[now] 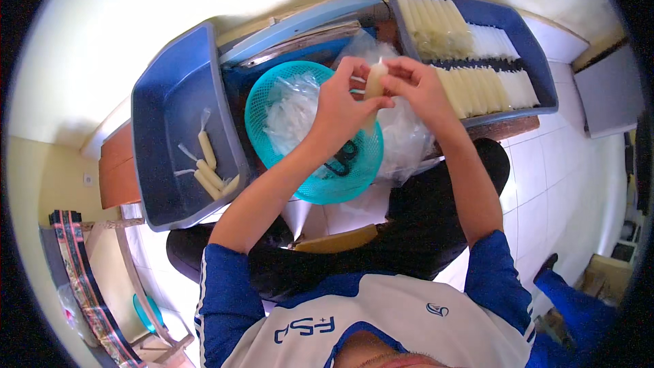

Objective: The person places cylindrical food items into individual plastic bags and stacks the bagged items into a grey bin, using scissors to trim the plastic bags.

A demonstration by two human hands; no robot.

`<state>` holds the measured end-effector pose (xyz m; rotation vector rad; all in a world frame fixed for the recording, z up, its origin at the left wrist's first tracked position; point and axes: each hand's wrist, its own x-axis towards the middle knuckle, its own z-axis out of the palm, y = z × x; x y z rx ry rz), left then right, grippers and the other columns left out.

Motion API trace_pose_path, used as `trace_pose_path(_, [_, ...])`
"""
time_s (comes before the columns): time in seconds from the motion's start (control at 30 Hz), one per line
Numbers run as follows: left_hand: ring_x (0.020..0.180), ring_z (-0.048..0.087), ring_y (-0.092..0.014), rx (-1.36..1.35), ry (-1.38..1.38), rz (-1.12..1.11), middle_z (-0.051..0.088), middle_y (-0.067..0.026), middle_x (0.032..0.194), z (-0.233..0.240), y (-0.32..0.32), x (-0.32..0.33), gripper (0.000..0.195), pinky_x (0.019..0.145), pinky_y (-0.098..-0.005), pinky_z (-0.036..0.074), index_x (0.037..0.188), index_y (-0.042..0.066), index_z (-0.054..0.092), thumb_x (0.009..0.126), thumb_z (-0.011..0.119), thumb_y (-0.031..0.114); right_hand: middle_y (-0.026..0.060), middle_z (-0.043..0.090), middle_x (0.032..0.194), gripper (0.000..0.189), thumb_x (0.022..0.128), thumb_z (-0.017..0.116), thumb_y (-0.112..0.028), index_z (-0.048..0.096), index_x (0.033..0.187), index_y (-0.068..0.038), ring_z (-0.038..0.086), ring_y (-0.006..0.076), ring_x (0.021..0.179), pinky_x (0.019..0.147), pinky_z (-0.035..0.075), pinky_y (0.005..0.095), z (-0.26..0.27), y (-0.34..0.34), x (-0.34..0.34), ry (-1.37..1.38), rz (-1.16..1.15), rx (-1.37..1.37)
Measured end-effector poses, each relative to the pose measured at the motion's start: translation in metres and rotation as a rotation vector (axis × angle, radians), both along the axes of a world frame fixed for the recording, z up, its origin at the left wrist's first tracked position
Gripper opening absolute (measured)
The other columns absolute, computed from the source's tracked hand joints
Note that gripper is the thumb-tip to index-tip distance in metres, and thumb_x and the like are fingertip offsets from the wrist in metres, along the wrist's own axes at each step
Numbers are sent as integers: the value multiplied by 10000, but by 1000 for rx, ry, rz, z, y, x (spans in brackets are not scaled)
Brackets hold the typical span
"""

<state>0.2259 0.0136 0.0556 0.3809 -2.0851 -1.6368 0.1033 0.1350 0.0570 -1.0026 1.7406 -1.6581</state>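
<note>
Both hands meet above a turquoise mesh plastic basket point(254, 128). My left hand point(347, 92) holds a pale yellow candle point(376, 79) upright between thumb and fingers, its white wick pointing away from me. Fingertips of my right hand point(414, 82) pinch its top from the other side. In the basket lie clear plastic bags point(294, 107) and black-handled scissors point(343, 157). More clear plastic point(403, 138) lies to the basket's right. At the left, a blue-grey tub point(179, 97) contains several candles point(207, 149), some with plastic sleeve ends sticking out.
At the upper right, another blue-grey tub point(544, 79) carries rows of yellow candles point(434, 20) and white ones point(490, 41). A light blue board point(301, 23) leans behind the basket. A person's blue-clothed leg point(577, 301) is at the lower right.
</note>
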Motion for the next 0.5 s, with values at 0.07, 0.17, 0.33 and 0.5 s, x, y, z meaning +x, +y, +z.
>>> trace_pose_path(0.07, [864, 645, -187, -17, 32, -15, 615, -92, 931, 5, 9, -20, 536, 687, -303, 560, 1033, 48, 469, 642, 835, 74, 84, 665, 921, 289, 841, 656, -115, 613, 1094, 18, 636, 141, 813, 729, 534, 288, 2, 3, -17, 22, -52, -40])
trace_pose_path(0.17, [863, 646, -202, -51, 97, -61, 614, -114, 951, 4, 26, -47, 539, 716, -310, 558, 1091, 37, 465, 685, 814, 94, 91, 660, 931, 289, 866, 620, -126, 602, 1120, 12, 631, 147, 830, 706, 528, 278, 15, 15, -33, 25, -126, -69])
trace_pose_path(0.33, [880, 638, -229, -96, 119, -163, 615, -140, 973, -1, 43, -84, 508, 741, -330, 533, 1215, 46, 481, 784, 729, 150, 69, 627, 848, 253, 886, 564, -111, 573, 1129, -41, 594, 124, 749, 657, 494, 266, 22, 30, -92, 120, -270, -2])
trace_pose_path(0.5, [953, 603, -316, -432, 194, -103, 616, -155, 1011, -19, 55, -106, 373, 850, -382, 482, 1115, 66, 581, 775, 696, 168, 28, 560, 767, 218, 880, 461, -115, 573, 1063, -74, 506, 90, 673, 609, 426, 253, 6, 51, -148, 261, -310, 221])
